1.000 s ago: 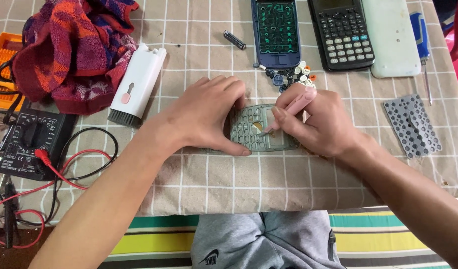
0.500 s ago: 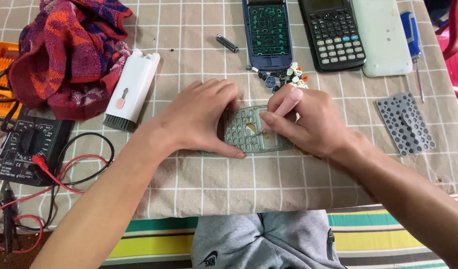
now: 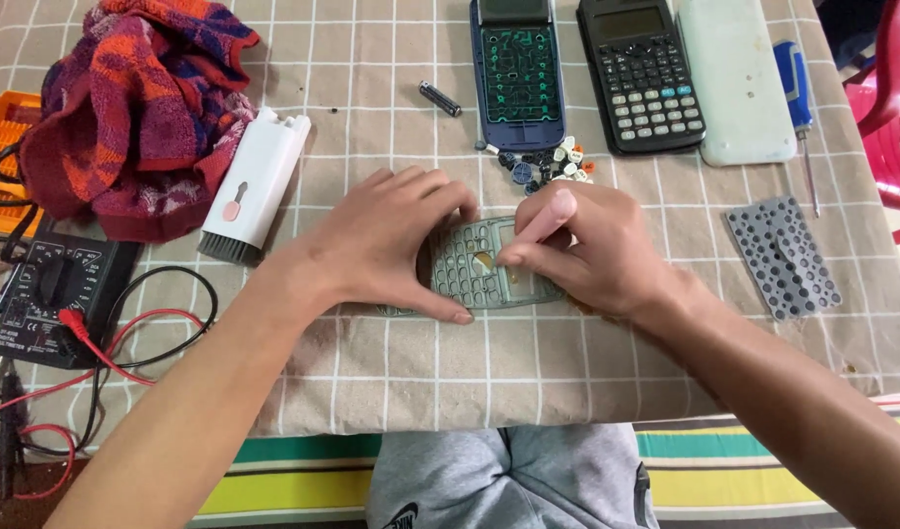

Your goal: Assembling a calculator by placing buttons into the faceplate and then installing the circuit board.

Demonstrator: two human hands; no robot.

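Your left hand [image 3: 391,240] pins the grey keypad panel [image 3: 479,264] flat at frame centre, fingers spread. Right hand [image 3: 577,250] pinches over its right end, w/ fingertips pressing; panel's long axis runs left-right btw both hands.

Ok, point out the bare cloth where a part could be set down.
Bare checked cloth lies along the near edge, below both hands. Another patch sits between the white brush tool and the small black battery. It is crowded around the loose key pile, the open blue calculator and the grey keypad frame.
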